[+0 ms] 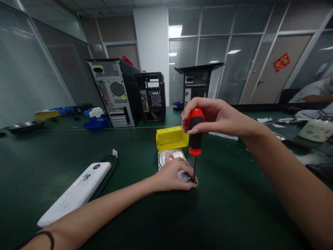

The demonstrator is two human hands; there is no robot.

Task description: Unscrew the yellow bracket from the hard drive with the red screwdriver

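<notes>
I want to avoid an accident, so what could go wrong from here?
The screwdriver could slip and jab the left hand, which is close beside its shaft. The hard drive might shift under pressure, perhaps nudging the yellow bin just beyond it.

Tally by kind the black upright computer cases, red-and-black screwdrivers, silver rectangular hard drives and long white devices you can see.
Black upright computer cases: 3
Red-and-black screwdriver: 1
Silver rectangular hard drive: 1
Long white device: 1
Total: 6
</notes>
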